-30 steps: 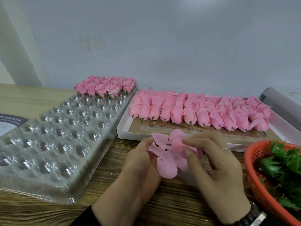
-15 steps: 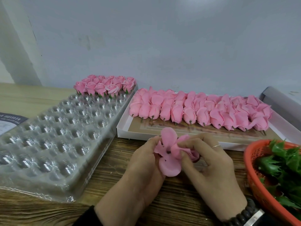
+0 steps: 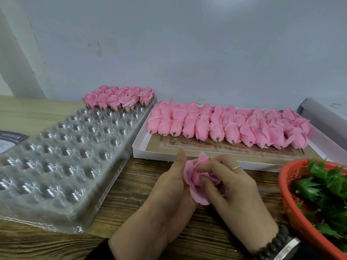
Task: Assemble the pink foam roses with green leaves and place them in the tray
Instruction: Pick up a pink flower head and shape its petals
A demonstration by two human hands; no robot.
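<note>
So the foam rose (image 3: 197,182) is up off the desk (image 3: 135,197) right now, sandwiched between both hands just in front of the white box. Left hand (image 3: 169,194) cups it from behind, thumb sticking straight up beside the petals, the rest of its fingers hidden behind the flower so I can't tell exactly how they wrap. Right hand (image 3: 231,186) has its fingertips curled in and pinching the petals, folding them toward the middle.

My take on doing this bit well: the petals look thin and floppy, so go easy, tuck one at a time around the core and keep the left hand as the steady base. Squeeze too hard and I'd guess the foam creases or tears. I can't see a stem pin on this one, the hands cover it.

Around it: the green leaves (image 3: 326,186) sit in the orange basket (image 3: 293,207) just to the right, easy reach for the next part. The clear tray (image 3: 62,147) is on the left, mostly open cups, with a cluster of finished roses (image 3: 120,97) at its far end. The white box (image 3: 244,162) behind the hands holds rows of unfinished buds (image 3: 225,124), pins pointing forward.

Nothing really blocks the way, though the basket rim is close to the right wrist, and free cups next to the finished ones mean reaching over the tray
</note>
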